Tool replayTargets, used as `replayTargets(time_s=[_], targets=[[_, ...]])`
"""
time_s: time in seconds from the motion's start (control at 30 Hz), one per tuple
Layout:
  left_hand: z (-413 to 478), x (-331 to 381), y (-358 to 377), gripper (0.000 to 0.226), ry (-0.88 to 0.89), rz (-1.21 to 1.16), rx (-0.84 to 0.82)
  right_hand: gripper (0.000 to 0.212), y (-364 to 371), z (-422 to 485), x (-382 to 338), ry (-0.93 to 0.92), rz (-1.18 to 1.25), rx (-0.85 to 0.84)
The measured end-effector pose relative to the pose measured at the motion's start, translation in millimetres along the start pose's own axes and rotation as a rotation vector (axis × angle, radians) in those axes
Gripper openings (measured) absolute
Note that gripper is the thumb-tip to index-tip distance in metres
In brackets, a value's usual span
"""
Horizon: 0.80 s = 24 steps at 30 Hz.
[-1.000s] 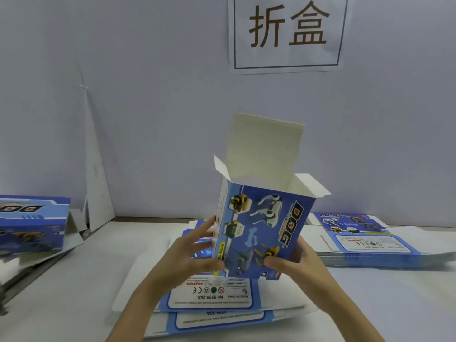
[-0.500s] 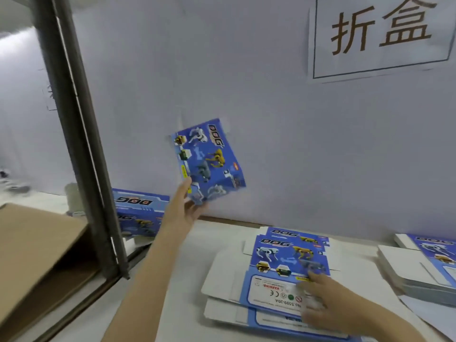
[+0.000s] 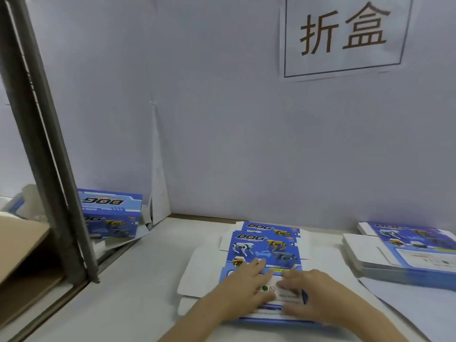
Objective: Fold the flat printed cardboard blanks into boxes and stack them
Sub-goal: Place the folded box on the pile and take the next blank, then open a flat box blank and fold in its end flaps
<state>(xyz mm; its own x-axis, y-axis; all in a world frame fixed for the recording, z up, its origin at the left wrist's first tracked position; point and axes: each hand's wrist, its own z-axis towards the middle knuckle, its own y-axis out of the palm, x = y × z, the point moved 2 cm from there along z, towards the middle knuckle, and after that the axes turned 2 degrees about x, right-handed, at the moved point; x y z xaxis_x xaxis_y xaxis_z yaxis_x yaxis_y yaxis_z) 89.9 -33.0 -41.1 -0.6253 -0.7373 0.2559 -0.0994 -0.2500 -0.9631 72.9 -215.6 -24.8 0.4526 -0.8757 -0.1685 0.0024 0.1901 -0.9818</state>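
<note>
- At the middle of the desk (image 3: pixel 138 304), the left hand (image 3: pixel 246 280) and right hand (image 3: pixel 313 290) lie side by side on the top blank (image 3: pixel 266 245) of a small pile of flat blanks (image 3: pixel 197 302). The fingers (image 3: pixel 259 264) are stretched out and pressed flat on the print, clamped on nothing.
- Blanks in the pile sit slightly askew, edges fanned out. The likely slip is that two sheets come up together, since the flat fingers press on the whole pile and do not separate one edge.
- A push across the glossy print could slide the lower sheets toward the desk's near edge and scatter the pile.
- Both hands cover the white label panel, so the creases are hidden. A lift from the wrong side could bend a panel off its score line and leave a crooked box.
- Folded boxes (image 3: pixel 111 213) stand stacked at the far left, partly behind a metal post (image 3: pixel 49 169). A finished box carried over there could knock the post or tip that stack, which looks loosely set.
- Off to the right, well apart, a second stack of blanks (image 3: pixel 394 262) overhangs itself unevenly. A careless right elbow could shove it.
</note>
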Motion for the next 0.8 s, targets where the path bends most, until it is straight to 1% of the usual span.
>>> replayTargets(time_s=[0.03, 0.07, 0.1, 0.17, 0.2, 0.23, 0.3, 0.37, 0.4, 0.43, 0.5, 0.53, 0.57, 0.6, 0.67, 0.7, 0.73, 0.77, 0.8], targets=[[5.1, -6.8, 5.4, 0.059, -0.006, 0.085, 0.002, 0.048, 1.2, -2.8, -3.4, -0.046, -0.054, 0.016], [7.7, -12.6, 9.0, 0.058, -0.042, 0.131, -0.008, 0.043, 4.8, -4.7, -6.1, -0.098, -0.107, 0.036], [7.0, -11.0, 6.4, 0.058, -0.031, 0.159, -0.011, 0.042, 9.4, -5.6, -7.8, -0.154, -0.167, 0.058], [8.5, -16.8, 3.6, 0.057, -0.002, 0.129, 0.012, 0.040, 14.2, -6.3, -8.2, -0.224, -0.301, 0.091], [8.0, -19.3, 2.7, 0.057, 0.017, 0.085, 0.049, 0.037, 13.1, -7.5, -7.5, -0.224, -0.317, 0.095], [7.5, -19.0, 2.8, 0.058, 0.017, 0.059, 0.049, 0.030, 8.6, -9.1, -7.1, -0.225, -0.320, 0.104], [6.1, -16.4, 7.2, 0.059, 0.027, 0.085, 0.027, 0.015, 3.4, -13.7, -3.0, -0.281, -0.365, 0.266], [4.1, -12.1, 4.3, 0.054, 0.064, 0.158, 0.007, 0.017, 4.4, -17.0, -1.9, -0.306, -0.365, 0.442], [4.3, -11.9, 0.3, 0.051, 0.075, 0.195, 0.042, 0.014, 5.1, -17.3, -3.3, -0.328, -0.349, 0.519], [4.3, -9.6, -6.8, 0.050, 0.091, 0.220, 0.110, 0.011, 5.2, -18.4, -4.1, -0.355, -0.348, 0.604], [2.6, -0.4, -31.5, 0.042, 0.201, 0.247, 0.370, 0.014, -5.2, -20.4, -3.4, -0.354, -0.377, 0.832], [0.9, 1.8, -44.6, 0.036, 0.260, 0.240, 0.497, 0.020, -15.7, -20.3, -1.3, -0.301, -0.406, 0.961], [-0.7, 3.1, -58.1, 0.031, 0.312, 0.232, 0.647, 0.030, -28.6, -21.1, 0.9, -0.215, -0.397, 1.062], [-0.8, 5.0, -71.1, 0.026, 0.327, 0.198, 0.786, 0.043, -41.1, -23.0, 3.1, -0.113, -0.346, 1.139], [-0.8, 13.3, -95.9, 0.014, 0.254, 0.095, 1.009, 0.057, -65.4, -29.6, 2.8, 0.076, -0.167, 1.277], [-0.6, 18.9, -105.7, 0.004, 0.201, 0.004, 1.102, 0.062, -74.8, -33.2, 1.7, 0.159, -0.021, 1.316], [0.6, 25.9, -112.6, 0.011, 0.132, -0.114, 1.185, 0.066, -82.2, -35.1, 1.0, 0.233, 0.159, 1.310], [1.8, 32.7, -115.6, 0.016, 0.090, -0.250, 1.233, 0.069, -88.1, -35.8, 0.5, 0.301, 0.340, 1.252], [2.6, 40.8, -116.3, 0.016, 0.075, -0.401, 1.251, 0.072, -91.0, -35.4, -0.4, 0.359, 0.495, 1.162]])
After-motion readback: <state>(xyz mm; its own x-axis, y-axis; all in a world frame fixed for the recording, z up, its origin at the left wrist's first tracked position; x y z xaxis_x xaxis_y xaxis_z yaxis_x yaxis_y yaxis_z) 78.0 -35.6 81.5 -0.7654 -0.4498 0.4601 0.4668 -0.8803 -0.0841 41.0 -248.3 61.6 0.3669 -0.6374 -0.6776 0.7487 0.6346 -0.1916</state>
